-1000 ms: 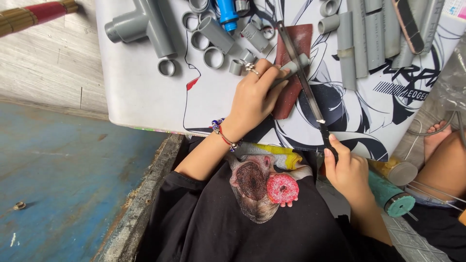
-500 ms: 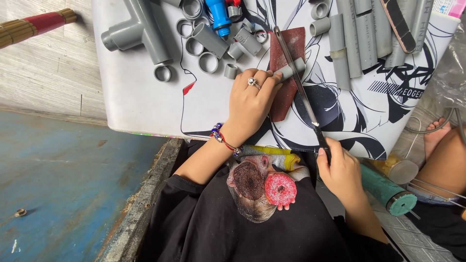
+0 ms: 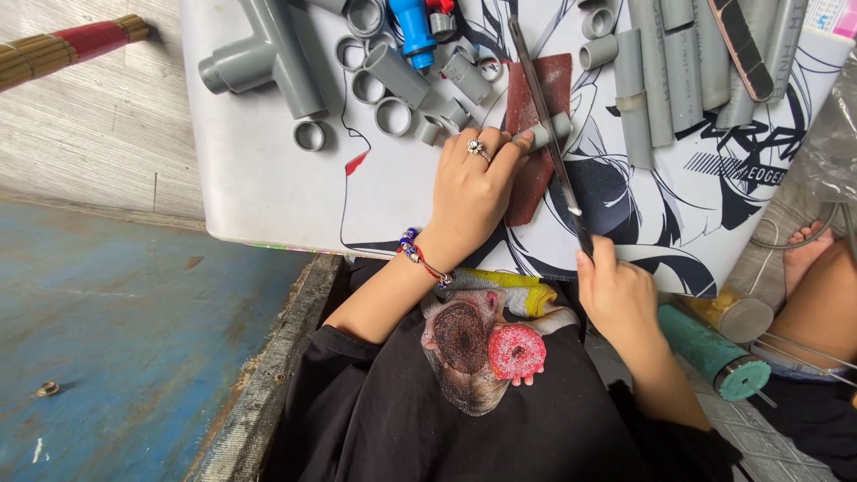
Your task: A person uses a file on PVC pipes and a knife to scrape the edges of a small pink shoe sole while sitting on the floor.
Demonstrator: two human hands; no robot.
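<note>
Grey pipe piece (image 3: 552, 130) now farther right.

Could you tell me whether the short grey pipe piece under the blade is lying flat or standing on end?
Lying flat: the pipe piece rests sideways on the sandpaper, pinned by the left hand.

Worn blue floor (image 3: 107, 339) (scuffed), pale wall (image 3: 89, 134)

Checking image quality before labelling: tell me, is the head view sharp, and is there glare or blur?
Head view: even soft daylight, no harsh glare; left hand and grey pipe piece sharp; right hand crisp too; mild wide-angle bending at the edges.
</note>
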